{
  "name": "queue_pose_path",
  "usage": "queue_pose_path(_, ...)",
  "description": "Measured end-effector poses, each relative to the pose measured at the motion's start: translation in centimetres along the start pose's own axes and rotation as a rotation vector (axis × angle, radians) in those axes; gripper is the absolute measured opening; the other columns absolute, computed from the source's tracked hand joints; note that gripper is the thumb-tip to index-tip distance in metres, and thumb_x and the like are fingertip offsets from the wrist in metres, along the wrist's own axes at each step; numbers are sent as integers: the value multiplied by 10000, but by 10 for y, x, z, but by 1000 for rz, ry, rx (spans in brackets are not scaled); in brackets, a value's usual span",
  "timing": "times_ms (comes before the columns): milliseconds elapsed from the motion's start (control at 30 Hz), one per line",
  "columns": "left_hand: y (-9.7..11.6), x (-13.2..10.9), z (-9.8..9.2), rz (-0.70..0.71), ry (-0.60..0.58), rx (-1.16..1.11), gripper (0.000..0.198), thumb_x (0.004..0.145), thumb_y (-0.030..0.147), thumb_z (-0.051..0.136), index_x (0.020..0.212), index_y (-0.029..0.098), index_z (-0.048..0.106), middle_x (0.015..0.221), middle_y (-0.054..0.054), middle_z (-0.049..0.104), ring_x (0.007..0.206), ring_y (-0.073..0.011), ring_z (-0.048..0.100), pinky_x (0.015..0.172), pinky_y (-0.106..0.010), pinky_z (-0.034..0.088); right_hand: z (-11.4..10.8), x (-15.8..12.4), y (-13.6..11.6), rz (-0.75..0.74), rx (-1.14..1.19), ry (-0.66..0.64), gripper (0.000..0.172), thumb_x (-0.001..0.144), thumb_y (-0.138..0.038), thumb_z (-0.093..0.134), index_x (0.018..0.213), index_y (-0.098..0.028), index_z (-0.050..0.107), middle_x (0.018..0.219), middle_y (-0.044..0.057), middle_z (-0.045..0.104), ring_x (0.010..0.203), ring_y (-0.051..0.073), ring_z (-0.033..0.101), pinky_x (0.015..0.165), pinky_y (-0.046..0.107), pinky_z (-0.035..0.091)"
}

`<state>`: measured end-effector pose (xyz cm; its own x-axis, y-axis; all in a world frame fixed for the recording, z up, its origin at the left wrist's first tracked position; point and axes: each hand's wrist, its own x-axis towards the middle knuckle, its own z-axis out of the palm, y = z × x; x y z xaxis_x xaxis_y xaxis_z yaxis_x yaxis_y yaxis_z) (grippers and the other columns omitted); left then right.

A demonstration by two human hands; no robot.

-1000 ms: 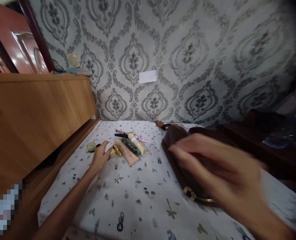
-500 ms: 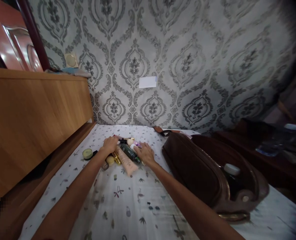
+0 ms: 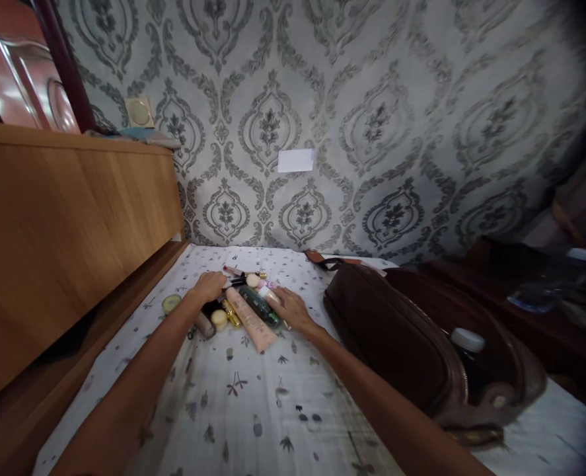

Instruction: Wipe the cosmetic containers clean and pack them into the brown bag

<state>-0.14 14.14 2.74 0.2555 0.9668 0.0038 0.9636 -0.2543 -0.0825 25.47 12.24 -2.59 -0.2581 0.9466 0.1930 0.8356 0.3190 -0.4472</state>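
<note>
A heap of cosmetics lies on the patterned white sheet: a peach tube, a dark green bottle, a gold lipstick, a small round cream lid and thin pencils. My left hand rests on the heap's left side, fingers curled over the items. My right hand lies on its right side, fingers against the green bottle and a pale tube. What either hand grips is hidden. A round green compact sits apart to the left.
An open brown leather bag lies to the right with a white-capped dark bottle inside. A wooden headboard rises on the left. Patterned wallpaper with a white switch plate is behind. Dark furniture stands far right.
My right hand swept from the bag in the foreground to the right side of the cosmetics heap. My left hand shifted slightly along the heap's left side.
</note>
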Motion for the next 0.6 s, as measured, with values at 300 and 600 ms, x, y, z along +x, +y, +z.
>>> queue_pose_path(300, -24, -67, -13, -165, 169, -147, 108, 890, 152, 561, 871, 176, 665, 1005, -94, 705, 1012, -240, 648, 853, -337, 491, -20, 13, -15, -69, -25, -22, 410, 999, -397, 391, 1182, -184, 690, 1199, 96, 708, 1141, 254, 621, 964, 336, 437)
queue_pose_path(600, -8, -129, 33, -201, 525, -855, 309, 907, 416, 471, 780, 170, 608, 753, -20, 642, 717, -177, 591, 655, -253, 463, 13, 115, -77, -99, -118, -182, 362, 962, -400, 574, 1233, -160, 597, 1282, 107, 602, 1140, 252, 599, 977, 496, 486)
